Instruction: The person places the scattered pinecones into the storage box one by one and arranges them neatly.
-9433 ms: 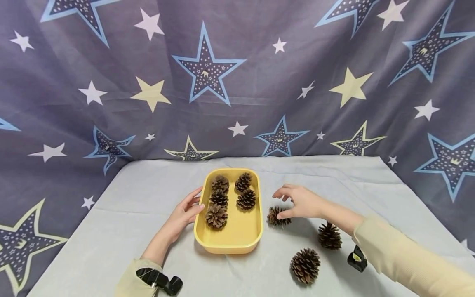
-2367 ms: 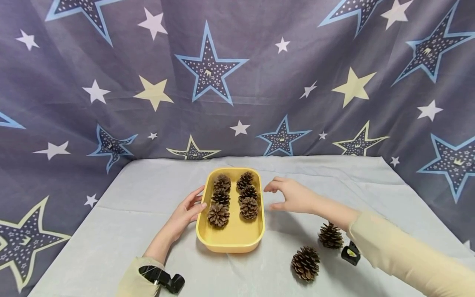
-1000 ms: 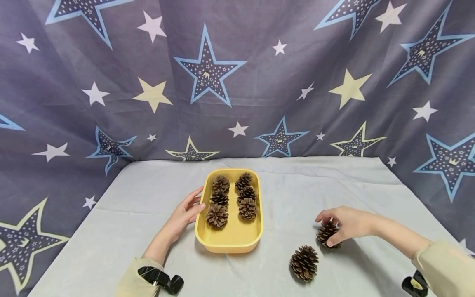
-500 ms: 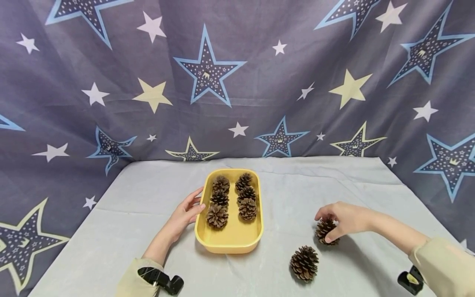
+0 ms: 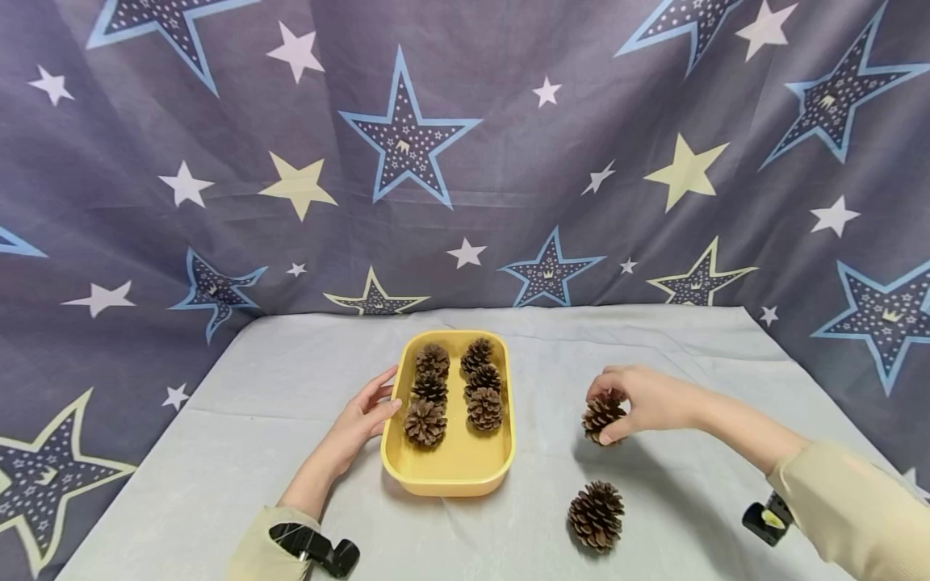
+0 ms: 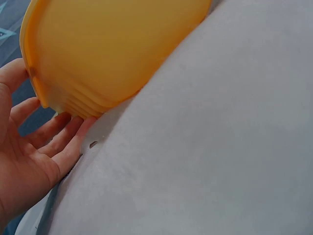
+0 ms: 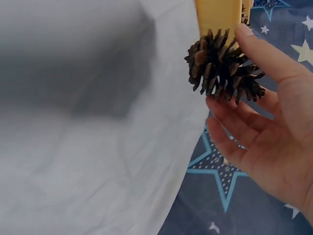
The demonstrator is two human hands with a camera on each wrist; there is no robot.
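My right hand [image 5: 650, 399] pinches a brown pine cone [image 5: 603, 417] above the table, to the right of the yellow tray [image 5: 458, 468]. In the right wrist view the thumb and fingertips hold the same pine cone [image 7: 222, 68] from opposite sides. My left hand [image 5: 360, 415] rests on the tray's left side, thumb at the rim, fairly straight fingers against the outer wall. The left wrist view shows those fingertips [image 6: 88, 125] touching the tray [image 6: 107, 49]. Inside stand two rows of pine cones, a left row [image 5: 430, 389] and a right row [image 5: 483, 379], three in each.
One loose pine cone [image 5: 596, 516] stands on the white-covered table [image 5: 538, 532], right of the tray and nearer the front. A star-patterned curtain [image 5: 465, 218] hangs behind the table. Black wrist mounts sit on the left sleeve [image 5: 265, 549] and right sleeve [image 5: 857, 508].
Earlier the right hand left a third pine cone in the tray's right row. It then took hold of another, now lifted and moved left toward the tray. The left hand stays put.
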